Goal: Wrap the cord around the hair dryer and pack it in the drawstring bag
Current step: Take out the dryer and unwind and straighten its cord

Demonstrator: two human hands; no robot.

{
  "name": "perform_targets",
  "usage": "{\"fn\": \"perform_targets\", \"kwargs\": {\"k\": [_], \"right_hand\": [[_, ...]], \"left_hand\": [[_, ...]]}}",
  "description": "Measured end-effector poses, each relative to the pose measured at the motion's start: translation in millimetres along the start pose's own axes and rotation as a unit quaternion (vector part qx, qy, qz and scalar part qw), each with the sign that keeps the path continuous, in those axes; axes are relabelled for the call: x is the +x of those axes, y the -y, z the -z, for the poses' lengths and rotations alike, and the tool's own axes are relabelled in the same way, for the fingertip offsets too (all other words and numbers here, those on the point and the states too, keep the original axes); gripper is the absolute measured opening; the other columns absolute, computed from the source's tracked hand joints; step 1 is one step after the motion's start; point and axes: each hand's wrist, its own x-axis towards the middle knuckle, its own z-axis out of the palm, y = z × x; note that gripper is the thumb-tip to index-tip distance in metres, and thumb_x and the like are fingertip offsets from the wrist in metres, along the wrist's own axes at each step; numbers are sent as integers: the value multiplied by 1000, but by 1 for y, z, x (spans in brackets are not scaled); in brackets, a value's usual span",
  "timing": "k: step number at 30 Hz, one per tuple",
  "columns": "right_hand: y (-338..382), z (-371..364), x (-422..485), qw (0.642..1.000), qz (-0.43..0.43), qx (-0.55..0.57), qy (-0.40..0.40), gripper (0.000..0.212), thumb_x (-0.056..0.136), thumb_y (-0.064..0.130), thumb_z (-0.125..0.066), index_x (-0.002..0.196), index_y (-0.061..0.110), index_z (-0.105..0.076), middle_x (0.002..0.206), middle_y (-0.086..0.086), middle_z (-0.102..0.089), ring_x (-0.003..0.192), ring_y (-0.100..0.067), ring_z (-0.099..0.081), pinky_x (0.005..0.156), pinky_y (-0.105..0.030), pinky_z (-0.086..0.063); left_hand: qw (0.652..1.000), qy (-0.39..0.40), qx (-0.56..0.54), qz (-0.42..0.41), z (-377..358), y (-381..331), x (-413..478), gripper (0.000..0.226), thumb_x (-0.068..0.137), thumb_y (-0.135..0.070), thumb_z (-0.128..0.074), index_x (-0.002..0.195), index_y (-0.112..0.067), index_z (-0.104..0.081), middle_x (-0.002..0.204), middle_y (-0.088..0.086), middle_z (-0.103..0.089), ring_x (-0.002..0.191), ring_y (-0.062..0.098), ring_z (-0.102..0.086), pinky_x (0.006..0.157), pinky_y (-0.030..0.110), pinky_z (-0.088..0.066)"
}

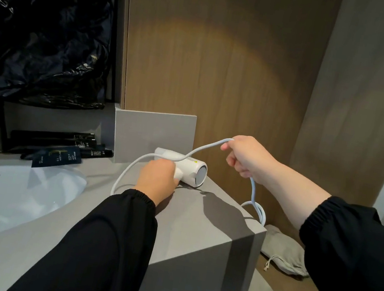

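Dim, warm spotlight pools on the wood panel (pixel 224 62); soft shadows, edges bowed by the wide lens

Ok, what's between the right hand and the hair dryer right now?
In the head view, only a raised stretch of white cord, running from the right hand down across the hair dryer, which the left hand holds on the counter.

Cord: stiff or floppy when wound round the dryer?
Probably floppy: the cord sags in curves between the right hand and the hair dryer. Likely springy: slack holds round loops past the counter edge, so wraps may loosen.
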Motion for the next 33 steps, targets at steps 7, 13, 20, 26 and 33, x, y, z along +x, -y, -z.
{"fn": "perform_targets", "kwargs": {"k": [7,13,20,26,33], "right_hand": [[-9,2,-1,994,97,-43,-34,31,104,21,-31,104,13,-61,66,-7,-49,46,-13,-34,40,-21,-29],[-14,-2,7,989,121,-21,-82,31,103,18,-33,103,10,-63,67,-7,-52,49,-11,-41,45,-22,-32],[-18,-5,11,992,103,-13,-72,30,103,18,-34,100,12,-63,68,-7,-51,50,-13,-39,45,-23,-32],[-26,-1,8,992,114,-2,-61,32,103,17,-35,96,14,-66,63,-12,-51,47,-14,-37,44,-23,-31],[-37,4,5,991,113,7,-69,31,103,18,-37,99,15,-68,60,-10,-50,46,-13,-36,43,-23,-31]], "left_hand": [[919,-334,-147,-147,25,16,-12,33,81,-21,-44,49,-18,-39,43,-3,-34,44,14,-28,47,23,-21],[903,39,-419,-88,45,-12,-24,29,84,-10,-51,58,-2,-58,44,4,-46,43,15,-39,56,27,-41],[611,66,-786,-62,77,11,-17,29,85,-16,-46,74,-7,-72,58,10,-61,45,20,-56,42,20,-43],[764,-34,-617,186,58,44,-1,19,87,4,-54,95,-4,-69,78,10,-68,66,17,-64,54,20,-51],[842,253,-467,96,46,41,-5,18,89,-16,-66,100,-25,-75,112,-6,-68,101,14,-62,85,33,-52]]}}
